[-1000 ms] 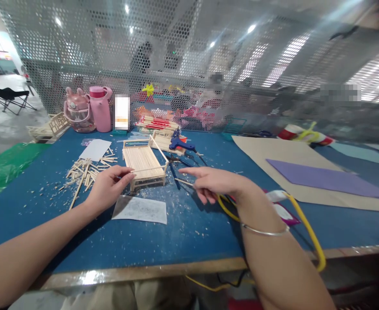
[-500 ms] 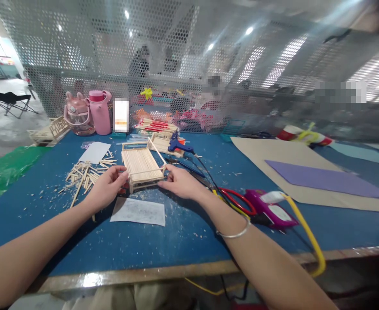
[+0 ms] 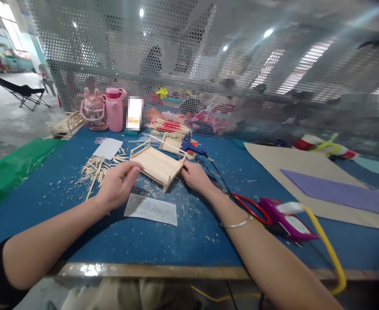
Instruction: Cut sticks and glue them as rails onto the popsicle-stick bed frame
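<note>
A small wooden stick frame with a slatted floor (image 3: pixel 158 163) is held over the blue table, turned at an angle with a corner toward me. My right hand (image 3: pixel 195 175) grips its right end, fingers partly hidden behind it. At its left side is my left hand (image 3: pixel 120 181), thumb and fingers pinched together on the frame's near left edge. Below the frame lies a white sheet (image 3: pixel 151 209). Behind it stands a smaller stick piece (image 3: pixel 172 144), beside a blue glue gun (image 3: pixel 192 146).
Loose sticks (image 3: pixel 95 168) and a white paper (image 3: pixel 108 148) lie left. Pink bottles (image 3: pixel 114 113) stand at the back. A purple tool (image 3: pixel 288 218), red-handled pliers (image 3: pixel 252 206) and cables lie right, before a beige sheet (image 3: pixel 305 172) with a purple strip (image 3: pixel 334 191).
The stick frame has turned, its near edge now slanting down to the right. Both hands have shifted with it, and the camera view has swung left.
</note>
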{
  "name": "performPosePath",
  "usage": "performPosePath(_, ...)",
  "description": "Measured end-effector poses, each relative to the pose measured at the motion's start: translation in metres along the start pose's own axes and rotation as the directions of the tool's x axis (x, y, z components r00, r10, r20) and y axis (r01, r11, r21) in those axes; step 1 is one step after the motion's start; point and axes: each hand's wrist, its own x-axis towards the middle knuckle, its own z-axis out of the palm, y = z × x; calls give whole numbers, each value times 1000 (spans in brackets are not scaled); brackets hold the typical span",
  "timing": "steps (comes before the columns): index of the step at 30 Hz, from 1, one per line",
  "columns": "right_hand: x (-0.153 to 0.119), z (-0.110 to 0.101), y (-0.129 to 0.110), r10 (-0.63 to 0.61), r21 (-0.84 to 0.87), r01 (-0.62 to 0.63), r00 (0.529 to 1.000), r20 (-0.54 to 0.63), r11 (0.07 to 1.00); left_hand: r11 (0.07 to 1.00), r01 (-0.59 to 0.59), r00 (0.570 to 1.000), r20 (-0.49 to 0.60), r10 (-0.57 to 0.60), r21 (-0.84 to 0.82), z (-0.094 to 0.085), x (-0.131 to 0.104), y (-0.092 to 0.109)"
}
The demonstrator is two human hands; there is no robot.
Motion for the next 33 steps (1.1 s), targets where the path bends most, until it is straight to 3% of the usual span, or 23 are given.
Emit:
performPosePath(3,5,3,-1,-5,33,5,1000,-13,999,997,45,954,-292,-63,-66,-14,16,-14)
performPosePath(6,2,-3,-1,10,59,-8,999,-37,998,990,141,920,-370,-125,18,-34,32,-33)
performPosePath(8,-4,-12,-5,14,71,-14,1000,-9,997,961,229,933,-316,-170,158,-47,39,-44)
performPosePath(12,-21,-21,-25,-13,208,-32,977,213,978,889,355,932,-187,-312,288,-54,41,-56)
performPosePath(16,-27,-13,-45,52,121,-76,980,194,990,908,374,922,26,-385,192,-40,34,-50)
performPosePath(20,-24,-9,-42,86,125,-107,983,164,986,904,425,900,78,-428,50,-27,27,-35)
performPosePath(26,-24,-19,-26,53,179,-101,965,256,979,936,353,894,290,-341,13,-23,18,-27)
performPosePath(33,-22,-17,-26,47,139,-84,966,255,987,940,341,898,294,-328,7,-20,16,-33)
